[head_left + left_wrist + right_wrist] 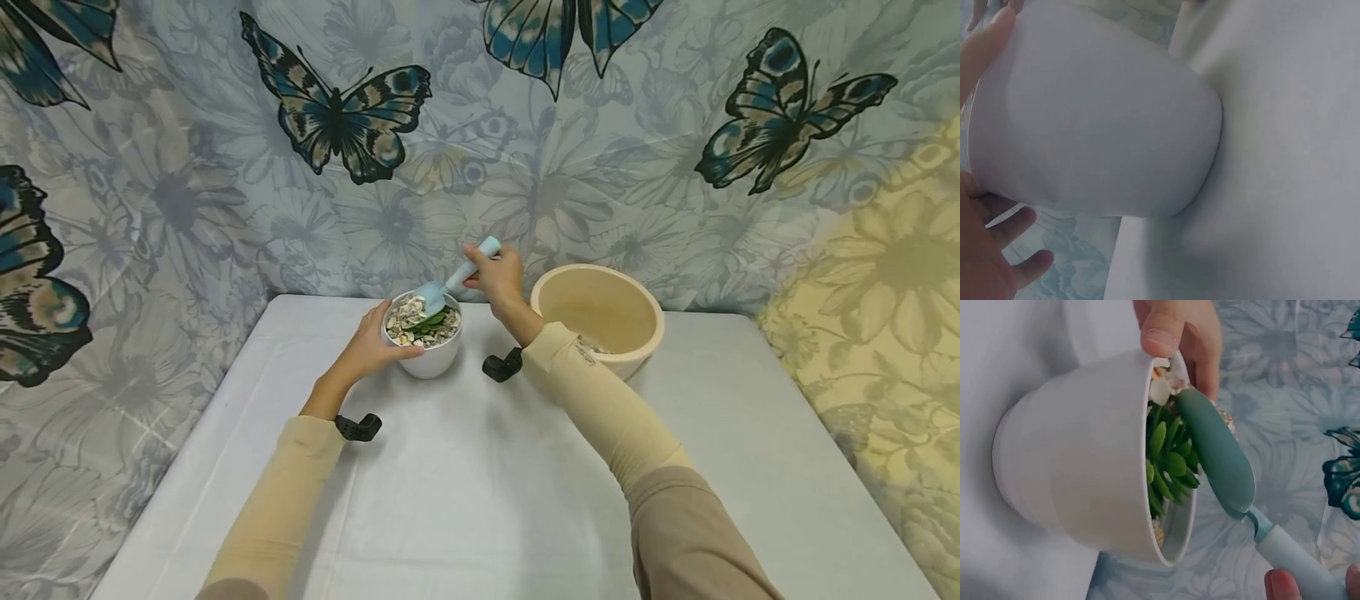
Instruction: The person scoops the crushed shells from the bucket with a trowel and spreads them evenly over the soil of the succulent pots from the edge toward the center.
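Note:
At the back of the table stands a white flowerpot (429,363) filled with shell-like chips and pebbles around a green succulent (1172,459). My left hand (371,340) grips the pot at its rim, with the thumb on the near side and the fingers round the left side. A light-blue hand trowel (432,295) is in my right hand (504,279), held by its handle. Its blade tilts down over the pot's mouth, above the leaves and against the pale chips. In the left wrist view, the pot's smooth wall (1097,119) fills much of the frame.
A large cream bowl (649,333) stands right of the pot, partly behind my right forearm; a few pale bits lie inside. White cloth (450,500) covers the table. Butterfly-patterned fabric (547,200) hangs close behind the back edge. Black wrist cameras (358,427) stick out from both wrists.

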A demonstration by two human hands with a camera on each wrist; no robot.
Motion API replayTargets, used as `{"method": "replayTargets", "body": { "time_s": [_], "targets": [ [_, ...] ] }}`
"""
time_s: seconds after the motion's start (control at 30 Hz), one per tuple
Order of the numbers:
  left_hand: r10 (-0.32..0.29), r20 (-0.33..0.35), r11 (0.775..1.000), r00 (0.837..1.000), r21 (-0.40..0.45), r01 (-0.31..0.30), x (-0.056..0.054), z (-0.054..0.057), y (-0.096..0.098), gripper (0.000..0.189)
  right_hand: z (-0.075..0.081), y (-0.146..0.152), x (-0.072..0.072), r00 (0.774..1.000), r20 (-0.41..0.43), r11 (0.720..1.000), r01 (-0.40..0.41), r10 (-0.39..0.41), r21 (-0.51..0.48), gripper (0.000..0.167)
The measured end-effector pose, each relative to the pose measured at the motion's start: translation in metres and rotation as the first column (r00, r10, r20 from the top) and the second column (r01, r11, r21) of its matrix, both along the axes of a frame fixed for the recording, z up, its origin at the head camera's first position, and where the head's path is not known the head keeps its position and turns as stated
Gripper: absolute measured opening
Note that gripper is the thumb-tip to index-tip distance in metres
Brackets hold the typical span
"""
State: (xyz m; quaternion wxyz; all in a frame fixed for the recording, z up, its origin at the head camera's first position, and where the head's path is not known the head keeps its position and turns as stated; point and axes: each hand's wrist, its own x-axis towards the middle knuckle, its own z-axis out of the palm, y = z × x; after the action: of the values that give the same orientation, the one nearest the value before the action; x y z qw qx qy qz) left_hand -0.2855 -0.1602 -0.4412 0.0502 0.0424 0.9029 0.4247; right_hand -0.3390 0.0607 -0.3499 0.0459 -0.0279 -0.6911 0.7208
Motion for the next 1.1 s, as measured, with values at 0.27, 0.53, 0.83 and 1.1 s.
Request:
{"method": "replayTargets", "body": {
  "time_s": [0.27, 0.53, 0.83, 1.1],
  "targets": [
    [-0.008, 0.016, 0.999, 1.000, 0.031, 0.007, -0.002, -0.002, 0.000, 0.119, 0.000, 0.005, 0.000, 0.997, 0.081, 0.996, -0.011, 0.018, -0.083, 0.023],
    [0.022, -0.006, 0.999, 1.000, 0.041, -0.022, 0.002, -0.005, 0.002, 0.118, 0.005, 0.006, 0.002, 0.985, 0.168, 0.998, -0.015, 0.026, -0.065, 0.023],
    [0.082, -0.031, 0.996, 0.996, 0.022, -0.081, 0.010, -0.006, 0.006, 0.122, 0.000, -0.003, 0.007, 0.999, 0.046, 1.000, 0.007, -0.008, 0.010, 0.022],
    [0.011, -0.013, 0.998, 1.000, 0.067, -0.010, 0.005, -0.003, -0.003, 0.119, 0.001, -0.003, 0.005, 0.997, 0.081, 1.000, -0.012, 0.015, -0.028, 0.029]
  ]
}}
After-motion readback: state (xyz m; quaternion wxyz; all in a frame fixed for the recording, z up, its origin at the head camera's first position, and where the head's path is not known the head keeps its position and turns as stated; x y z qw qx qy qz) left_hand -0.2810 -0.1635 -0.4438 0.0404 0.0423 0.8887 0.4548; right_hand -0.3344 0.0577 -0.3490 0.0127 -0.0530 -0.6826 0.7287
